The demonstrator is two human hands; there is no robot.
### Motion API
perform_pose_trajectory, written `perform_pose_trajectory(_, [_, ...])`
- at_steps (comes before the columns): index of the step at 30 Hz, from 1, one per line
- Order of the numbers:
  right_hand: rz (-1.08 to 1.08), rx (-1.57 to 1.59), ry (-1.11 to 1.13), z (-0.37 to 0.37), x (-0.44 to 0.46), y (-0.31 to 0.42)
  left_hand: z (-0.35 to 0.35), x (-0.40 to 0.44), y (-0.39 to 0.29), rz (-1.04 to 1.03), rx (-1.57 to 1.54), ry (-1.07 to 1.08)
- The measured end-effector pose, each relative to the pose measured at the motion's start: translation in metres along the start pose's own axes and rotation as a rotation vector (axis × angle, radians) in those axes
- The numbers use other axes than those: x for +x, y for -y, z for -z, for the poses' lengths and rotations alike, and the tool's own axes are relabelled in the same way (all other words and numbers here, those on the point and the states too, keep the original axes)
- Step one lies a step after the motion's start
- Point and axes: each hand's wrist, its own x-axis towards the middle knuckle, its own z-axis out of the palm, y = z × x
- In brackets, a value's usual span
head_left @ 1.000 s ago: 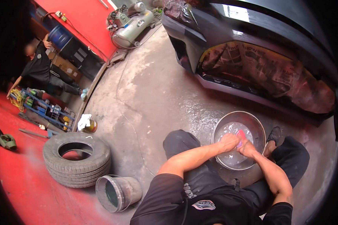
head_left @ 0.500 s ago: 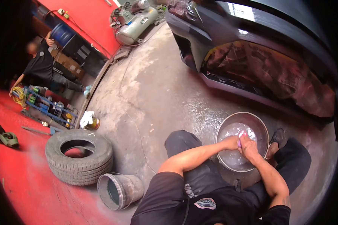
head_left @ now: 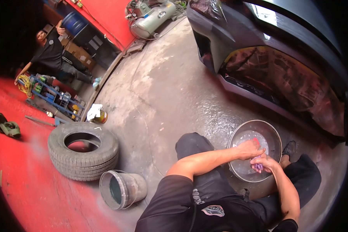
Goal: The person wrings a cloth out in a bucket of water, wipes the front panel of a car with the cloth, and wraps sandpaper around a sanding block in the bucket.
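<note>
Over a round metal basin (head_left: 275,131) holding cloudy, sudsy water, my two hands are close together. My left hand (head_left: 248,149) is closed, and a red bit of cloth (head_left: 256,141) shows past its fingers. My right hand (head_left: 266,161), just below and to the right, is closed round a crumpled purple cloth (head_left: 257,166). Whether the red and purple parts are one cloth is hidden by my fingers. The basin stands on wet concrete between my legs.
A dark car body panel (head_left: 243,91) with taped-on masking paper stands ahead and right. To the left are a tyre (head_left: 83,170) and a grey bucket (head_left: 135,189). An air compressor (head_left: 152,23) is farther back, and another person (head_left: 50,54) is by a blue rack (head_left: 54,94).
The view has shifted slightly. My hands have turned and drawn lower in the basin; the purple cloth now shows below my right hand, the red part above my left.
</note>
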Motion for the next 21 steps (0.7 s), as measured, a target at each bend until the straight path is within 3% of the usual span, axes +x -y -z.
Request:
perform_pose_trajectory(3, [0.013,-0.125,-0.103,0.002,0.014,-0.023,-0.005,-0.002,-0.003,0.053,-0.061,0.133])
perform_pose_trajectory(7, [0.217,-0.474,-0.343,-0.005,0.032,-0.046,-0.016,-0.003,-0.008,0.196,-0.112,0.224])
perform_pose_trajectory(8, [0.272,-0.724,-0.432,-0.003,0.037,-0.05,-0.019,-0.003,-0.008,0.243,-0.113,0.254])
perform_pose_trajectory(11, [0.539,-1.077,-0.619,-0.001,0.048,-0.06,-0.026,-0.005,-0.005,0.338,-0.164,0.225])
perform_pose_trajectory(14, [0.408,-1.224,-0.66,-0.013,0.032,-0.035,-0.01,-0.002,-0.012,0.478,-0.282,0.192])
perform_pose_trajectory(21, [0.527,-1.332,-0.7,-0.002,0.043,-0.039,-0.006,0.003,-0.016,0.744,-0.529,0.153])
